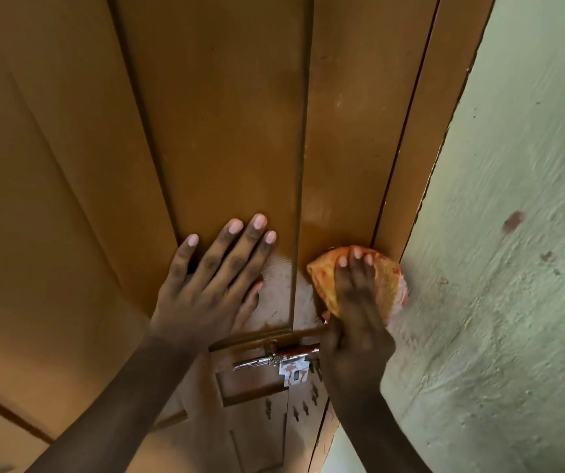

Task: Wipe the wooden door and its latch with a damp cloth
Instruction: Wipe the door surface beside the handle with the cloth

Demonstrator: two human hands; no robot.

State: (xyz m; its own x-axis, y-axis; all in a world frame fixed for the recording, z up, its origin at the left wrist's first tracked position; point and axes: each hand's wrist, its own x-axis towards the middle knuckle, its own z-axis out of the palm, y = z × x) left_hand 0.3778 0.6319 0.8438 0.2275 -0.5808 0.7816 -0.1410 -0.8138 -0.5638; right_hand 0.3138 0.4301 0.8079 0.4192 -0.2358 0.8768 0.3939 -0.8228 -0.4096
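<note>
A brown wooden door (226, 117) with raised panels fills most of the view. My left hand (213, 278) lies flat on a panel, fingers spread, holding nothing. My right hand (356, 312) presses an orange cloth (323, 278) against the door's right stile, close to the frame. Just below both hands is the metal sliding latch (274, 360), its bolt partly hidden behind my right wrist. The door surface around the cloth looks wet and shiny.
A rough pale green wall (513, 233) with a few dark stains stands right of the door frame (410, 148). Several small dark marks dot the door below the latch.
</note>
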